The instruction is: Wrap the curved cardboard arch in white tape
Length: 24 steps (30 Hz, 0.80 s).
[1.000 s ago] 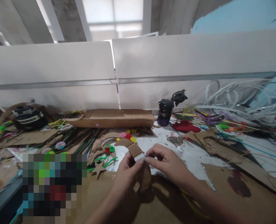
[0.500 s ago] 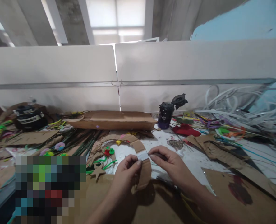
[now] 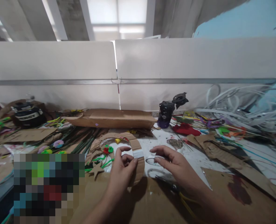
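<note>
My left hand point(image 3: 121, 169) pinches the inner edge of a brown cardboard ring point(image 3: 138, 161), fingers curled round it beside a strip of clear tape point(image 3: 138, 154) stuck across the ring. My right hand point(image 3: 172, 165) hovers just right of the ring, fingers stretched and apart, holding nothing; it lies over wire-like loops point(image 3: 152, 161) on the white table. Small red and green foam flowers point(image 3: 108, 150) lie inside the ring's left part.
A flat cardboard box point(image 3: 112, 118) lies behind. A dark purple bottle point(image 3: 164, 113) with an open lid stands at the back middle. White cords point(image 3: 245, 105) pile up at the right, green stems point(image 3: 86, 141) and a black jar point(image 3: 27, 113) at the left. Cardboard scraps point(image 3: 222, 146) surround me.
My right hand has let go of the tape and drawn back to the right, opening. My left hand shifted to grip the ring's inner edge, and the ring sank lower onto the table.
</note>
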### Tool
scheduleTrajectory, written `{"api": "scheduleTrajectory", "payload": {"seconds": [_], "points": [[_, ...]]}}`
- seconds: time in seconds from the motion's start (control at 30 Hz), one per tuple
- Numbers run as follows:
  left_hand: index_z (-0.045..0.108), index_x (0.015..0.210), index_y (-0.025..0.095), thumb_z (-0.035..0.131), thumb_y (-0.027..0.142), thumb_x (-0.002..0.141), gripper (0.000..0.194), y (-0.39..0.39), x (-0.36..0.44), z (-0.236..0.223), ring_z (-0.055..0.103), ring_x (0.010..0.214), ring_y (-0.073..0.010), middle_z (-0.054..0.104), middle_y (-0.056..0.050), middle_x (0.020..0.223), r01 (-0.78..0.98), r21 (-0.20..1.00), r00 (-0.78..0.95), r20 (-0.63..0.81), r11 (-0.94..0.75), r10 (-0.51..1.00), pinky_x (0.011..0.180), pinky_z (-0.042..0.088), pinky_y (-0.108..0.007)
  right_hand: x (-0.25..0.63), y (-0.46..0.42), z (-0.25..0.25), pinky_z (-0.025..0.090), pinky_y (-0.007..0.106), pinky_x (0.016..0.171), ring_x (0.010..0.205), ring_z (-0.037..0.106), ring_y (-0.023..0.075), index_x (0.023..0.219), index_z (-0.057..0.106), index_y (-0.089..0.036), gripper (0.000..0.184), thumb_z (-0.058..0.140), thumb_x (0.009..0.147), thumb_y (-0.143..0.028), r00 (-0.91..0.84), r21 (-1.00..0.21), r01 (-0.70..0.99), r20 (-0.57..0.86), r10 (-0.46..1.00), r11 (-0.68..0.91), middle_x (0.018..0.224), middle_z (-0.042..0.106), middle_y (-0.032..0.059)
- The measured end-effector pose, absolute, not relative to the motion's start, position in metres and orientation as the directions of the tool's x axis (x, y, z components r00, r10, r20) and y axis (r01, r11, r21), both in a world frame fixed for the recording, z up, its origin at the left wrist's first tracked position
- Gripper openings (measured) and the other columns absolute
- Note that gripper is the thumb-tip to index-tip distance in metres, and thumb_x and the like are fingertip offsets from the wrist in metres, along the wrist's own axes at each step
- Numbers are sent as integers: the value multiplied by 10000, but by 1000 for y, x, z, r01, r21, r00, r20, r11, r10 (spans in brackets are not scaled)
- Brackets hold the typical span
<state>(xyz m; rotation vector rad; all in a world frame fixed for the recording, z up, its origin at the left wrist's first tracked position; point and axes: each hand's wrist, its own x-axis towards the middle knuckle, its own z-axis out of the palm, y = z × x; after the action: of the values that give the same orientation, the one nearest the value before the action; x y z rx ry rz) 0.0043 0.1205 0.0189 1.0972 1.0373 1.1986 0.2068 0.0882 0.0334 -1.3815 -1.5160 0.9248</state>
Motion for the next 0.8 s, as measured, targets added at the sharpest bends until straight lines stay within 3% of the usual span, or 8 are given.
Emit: {"api": "scheduleTrajectory", "payload": {"seconds": [0.17, 0.23, 0.33, 0.5, 0.6, 0.8], "points": [[668, 792, 229, 722, 247, 822, 64, 115, 5, 20, 527, 680, -174, 625, -20, 748, -56, 998, 97, 46, -41, 994, 604, 396, -242, 198, 81, 28, 534, 394, 890, 1047, 697, 257, 1198, 684, -260, 266, 564, 962, -281, -71, -773, 547, 340, 938, 322, 1176, 759, 63], [688, 702, 217, 690, 209, 832, 130, 114, 4, 17, 544, 741, -201, 642, -49, 775, -27, 998, 121, 61, -58, 991, 651, 417, -261, 195, 78, 22, 539, 414, 919, 1061, 707, 260, 1216, 677, -261, 282, 538, 973, -229, -112, -663, 623, 450, 886, 415, 1198, 762, 70], [745, 722, 218, 713, 193, 815, 101, 112, 5, 12, 576, 844, -248, 677, -81, 846, -51, 996, 131, 80, -74, 988, 733, 450, -295, 189, 74, 13, 556, 425, 899, 1037, 717, 267, 1267, 655, -256, 340, 511, 973, -164, -182, -503, 707, 550, 815, 498, 1170, 771, 87], [788, 843, 234, 680, 222, 871, 113, 109, 8, 4, 613, 938, -276, 708, -93, 929, 22, 989, 140, 143, -147, 980, 859, 462, -344, 181, 74, 1, 567, 448, 816, 936, 730, 293, 1320, 614, -199, 398, 441, 979, -88, -303, -293, 785, 587, 751, 546, 1082, 780, 116], [792, 837, 237, 700, 223, 857, 95, 109, 8, 2, 613, 928, -268, 708, -94, 929, 19, 988, 136, 149, -153, 979, 849, 465, -335, 179, 75, -3, 560, 452, 793, 871, 722, 292, 1304, 611, -160, 366, 414, 1004, -87, -362, -187, 798, 611, 704, 573, 1015, 778, 125], [774, 822, 222, 720, 241, 827, 58, 112, 7, -1, 600, 905, -273, 694, -106, 900, -15, 998, 152, 69, -67, 986, 755, 489, -327, 180, 75, -7, 538, 438, 790, 887, 706, 291, 1337, 590, -171, 348, 429, 1032, -128, -362, -205, 803, 578, 731, 559, 1035, 768, 116]]}}
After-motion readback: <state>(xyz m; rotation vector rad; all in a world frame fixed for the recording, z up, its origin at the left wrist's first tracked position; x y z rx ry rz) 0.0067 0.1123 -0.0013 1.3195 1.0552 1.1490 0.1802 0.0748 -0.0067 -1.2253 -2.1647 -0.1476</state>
